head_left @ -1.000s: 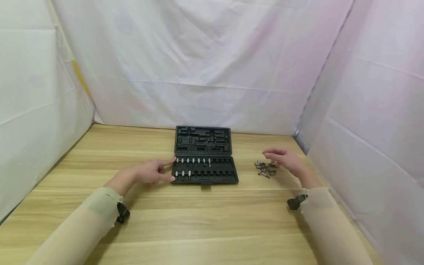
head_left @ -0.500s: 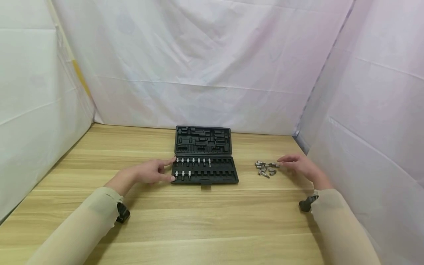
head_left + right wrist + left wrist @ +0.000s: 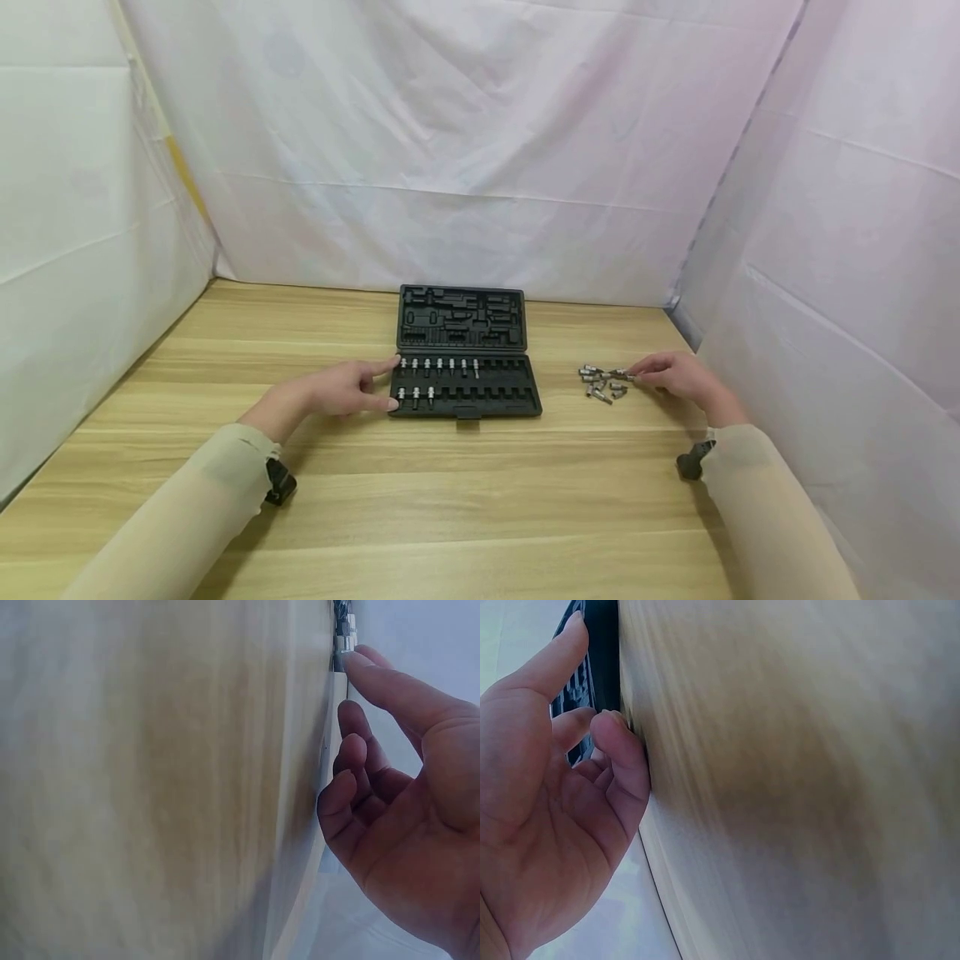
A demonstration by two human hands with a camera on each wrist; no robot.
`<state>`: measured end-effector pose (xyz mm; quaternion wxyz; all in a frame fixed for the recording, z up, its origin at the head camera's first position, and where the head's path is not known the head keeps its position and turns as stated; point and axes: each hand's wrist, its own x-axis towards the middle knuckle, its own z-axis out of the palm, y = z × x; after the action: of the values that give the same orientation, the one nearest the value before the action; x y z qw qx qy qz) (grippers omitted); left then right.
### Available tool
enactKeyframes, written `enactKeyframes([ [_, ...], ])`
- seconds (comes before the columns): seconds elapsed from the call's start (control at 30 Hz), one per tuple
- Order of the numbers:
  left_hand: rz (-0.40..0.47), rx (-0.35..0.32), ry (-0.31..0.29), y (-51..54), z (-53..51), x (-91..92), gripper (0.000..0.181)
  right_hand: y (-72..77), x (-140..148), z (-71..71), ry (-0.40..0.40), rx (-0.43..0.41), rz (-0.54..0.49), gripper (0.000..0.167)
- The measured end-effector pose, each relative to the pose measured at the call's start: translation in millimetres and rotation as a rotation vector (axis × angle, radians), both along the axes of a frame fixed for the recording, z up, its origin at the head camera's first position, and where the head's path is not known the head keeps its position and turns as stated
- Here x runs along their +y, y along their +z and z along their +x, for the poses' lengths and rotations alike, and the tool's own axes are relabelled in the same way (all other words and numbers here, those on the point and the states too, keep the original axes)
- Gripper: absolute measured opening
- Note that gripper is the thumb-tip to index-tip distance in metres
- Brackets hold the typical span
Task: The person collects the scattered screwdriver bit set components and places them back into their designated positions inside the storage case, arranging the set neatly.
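Note:
A black plastic socket case point(image 3: 465, 408) lies unfolded on the table, its lid half toward the back. Bit sockets point(image 3: 439, 365) stand in part of its back row, and three more fill the left of the front row. My left hand point(image 3: 341, 388) rests at the case's left edge, thumb on the front corner and index finger farther back; its other fingers are bent in the left wrist view. To the right lies a pile of loose bit sockets point(image 3: 597, 383). My right hand point(image 3: 678, 379) pinches one bit socket point(image 3: 343, 646) at the pile's right side between thumb and index finger.
The wood-grain table point(image 3: 450, 517) carries the case and the pile. White cloth walls point(image 3: 450, 150) enclose the back and both sides. A dark band with a small device point(image 3: 280, 482) sits at each wrist.
My right hand has moved from above the pile to its right side, and its thumb and index finger have closed on a bit socket. My left hand has stayed at the case.

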<state>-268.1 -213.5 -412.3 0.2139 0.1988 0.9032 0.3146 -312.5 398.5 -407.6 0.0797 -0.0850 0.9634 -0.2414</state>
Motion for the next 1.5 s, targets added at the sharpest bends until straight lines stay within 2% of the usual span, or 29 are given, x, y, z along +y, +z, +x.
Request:
enactKeyframes([
  [0.27, -0.007, 0.012, -0.01, 1.6, 0.1, 0.1, 0.095, -1.2, 4.1, -0.1, 0.024, -0.001, -0.024, 0.026],
  [0.97, -0.004, -0.001, -0.012, 3.3, 0.2, 0.9, 0.095, 0.8, 9.9, -3.6, 0.001, -0.033, 0.051, 0.027],
  [1.33, -0.005, -0.002, -0.003, 5.0, 2.0, 1.6, 0.094, 4.0, 12.0, 1.5, 0.026, -0.05, 0.048, 0.021],
  [1.5, -0.004, 0.0, -0.008, 6.2, 3.4, 2.0, 0.094, 5.6, 12.0, 2.7, 0.006, -0.049, -0.011, 0.026],
])
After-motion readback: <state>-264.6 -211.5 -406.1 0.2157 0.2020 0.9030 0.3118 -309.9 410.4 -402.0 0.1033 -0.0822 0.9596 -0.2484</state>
